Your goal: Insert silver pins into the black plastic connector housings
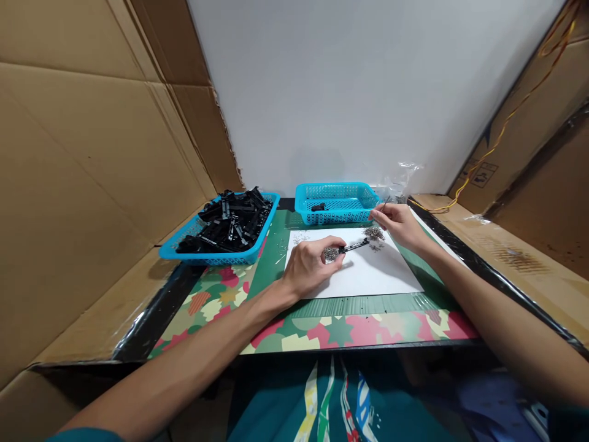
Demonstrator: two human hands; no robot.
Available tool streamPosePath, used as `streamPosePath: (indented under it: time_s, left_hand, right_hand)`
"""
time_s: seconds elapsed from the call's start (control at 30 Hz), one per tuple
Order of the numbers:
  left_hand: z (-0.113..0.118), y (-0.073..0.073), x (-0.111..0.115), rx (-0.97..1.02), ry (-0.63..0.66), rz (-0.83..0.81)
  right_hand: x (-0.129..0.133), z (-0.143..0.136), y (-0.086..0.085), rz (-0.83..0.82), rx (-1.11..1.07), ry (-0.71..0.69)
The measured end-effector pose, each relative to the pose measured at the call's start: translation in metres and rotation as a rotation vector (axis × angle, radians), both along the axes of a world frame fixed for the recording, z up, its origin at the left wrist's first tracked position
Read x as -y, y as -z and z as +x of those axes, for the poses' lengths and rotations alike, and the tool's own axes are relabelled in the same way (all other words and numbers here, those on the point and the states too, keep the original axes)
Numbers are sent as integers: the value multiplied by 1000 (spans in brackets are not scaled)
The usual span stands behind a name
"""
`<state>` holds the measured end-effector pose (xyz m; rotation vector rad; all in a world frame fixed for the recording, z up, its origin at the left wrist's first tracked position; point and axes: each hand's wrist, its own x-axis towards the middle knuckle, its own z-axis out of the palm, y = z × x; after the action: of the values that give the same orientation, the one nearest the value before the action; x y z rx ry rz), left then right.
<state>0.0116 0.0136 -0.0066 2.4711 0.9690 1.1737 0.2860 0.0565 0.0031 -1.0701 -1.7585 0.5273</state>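
Bench point(340, 331) is boxed in by cardboard walls point(83, 135) left and right, white panel point(368, 92) at the back, so stray bits would probably stay inside. White paper point(368, 276) sits centre, likely there for contrast: tiny metal bits read well on it. Left hand point(313, 261) has its grip pinched, thumb against fingers, on one end of a slim black part point(356, 245); the part sits over the paper, free end pointing right, which I'd guess keeps it exposed to the other hand. Right hand point(400, 226) also has its grip closed, on a thin tool point(385, 202), tweezers by the look of it; too small to tell if the tip carries anything. Metal pile point(374, 233) lies between the part's free end and the right hand, so short reach. Second pile point(331, 253) is partly hidden behind the left fingers; looser scatter by the paper's far left corner. Full basket point(248, 255) of black parts point(234, 224) is off to the left, clear of the paper; the other basket point(340, 218) stands just behind the paper, a little black stuff in it. Clearance: best room is the bare near half of the paper, then the strip to the front edge. Tightest is far right: basket corner just beside the right fingertips, clear plastic bag point(402, 178) behind.
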Motion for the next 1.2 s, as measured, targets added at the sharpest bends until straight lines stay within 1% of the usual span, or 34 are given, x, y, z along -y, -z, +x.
streamPosePath:
  time_s: [0.1,0.23,0.43,0.53,0.8,0.87,1.0,1.2]
  left_hand:
    - [-1,-2,1,2,-14,5]
    - [0,-4,4,39,-12,15]
    - [0,-7,5,151,57,3]
    - [-1,-8,6,153,90,4]
    - [0,-7,5,168,119,-35]
    - [-1,-6,4,167,130,-9]
    - [-3,-7,4,132,144,104]
    - [-5,-8,6,118,184,164]
  right_hand:
    - [0,1,1,3,-65,20]
    - [4,-3,0,-4,-99,37]
    - [10,-9,-1,29,-21,70]
    - [10,-8,0,24,-9,79]
    - [12,-9,0,21,51,68]
    - [12,-10,0,20,60,63]
    - [13,-10,0,40,81,51]
    - [13,-9,0,56,108,48]
